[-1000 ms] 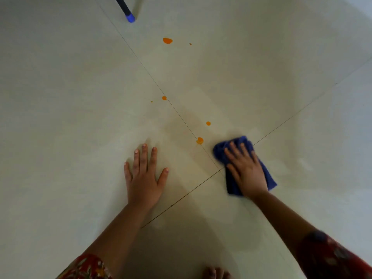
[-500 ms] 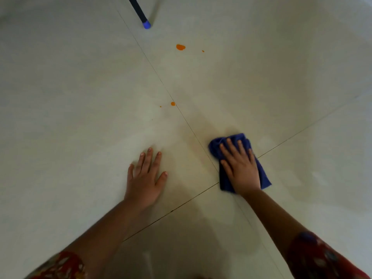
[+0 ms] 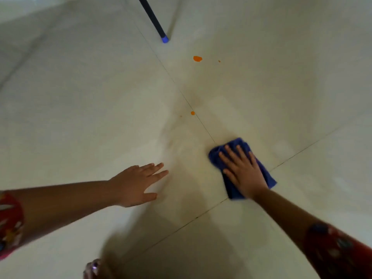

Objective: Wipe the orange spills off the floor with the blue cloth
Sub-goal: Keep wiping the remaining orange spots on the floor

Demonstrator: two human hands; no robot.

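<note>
two jobs are left on the floor (image 3: 80, 117): the big spot (image 3: 197, 58) and the small spot (image 3: 192, 113), both orange. our right hand (image 3: 244, 174) presses flat on the cloth (image 3: 236, 143), well short of them. our left hand (image 3: 136, 184) is spread wide, holding nothing. by the cloth it looks clean.

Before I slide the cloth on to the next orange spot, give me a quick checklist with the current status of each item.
1. Hold on cloth: ok, right hand lies flat on it, fingers spread.
2. Next target in view: ok, small spot lies ahead and left of the cloth, apart from it.
3. Path to it: ok, only bare floor between.
4. Left hand out of the way: ok, it is off to the left of that line.
5. Spills cleared: not ok, small spot, big spot and a speck are unwiped.
6. Cloth underside clean: cannot tell, hidden.
</note>
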